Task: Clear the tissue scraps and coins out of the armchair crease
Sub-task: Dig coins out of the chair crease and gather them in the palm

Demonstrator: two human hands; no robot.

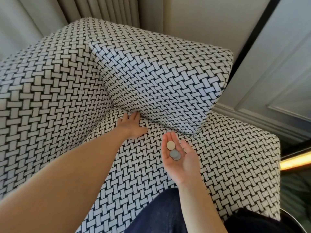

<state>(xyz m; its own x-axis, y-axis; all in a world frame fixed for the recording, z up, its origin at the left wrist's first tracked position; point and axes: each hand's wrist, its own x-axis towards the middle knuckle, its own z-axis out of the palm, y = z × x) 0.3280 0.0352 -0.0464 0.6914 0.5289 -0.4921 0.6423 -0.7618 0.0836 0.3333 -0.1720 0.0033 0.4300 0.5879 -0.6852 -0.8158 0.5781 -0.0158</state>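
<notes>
The armchair is covered in a black-and-white basket-weave fabric. My left hand reaches across the seat, fingers spread, with the fingertips pushed into the crease under the back cushion. What the fingertips touch is hidden. My right hand is held palm up over the seat, cupped around coins: one pale gold coin and two grey ones overlapping. No tissue scraps show in the crease.
The seat spreads below both hands. Pale curtains hang behind the chair. A panelled wall with a skirting board runs on the right. My knee in dark blue cloth is at the bottom.
</notes>
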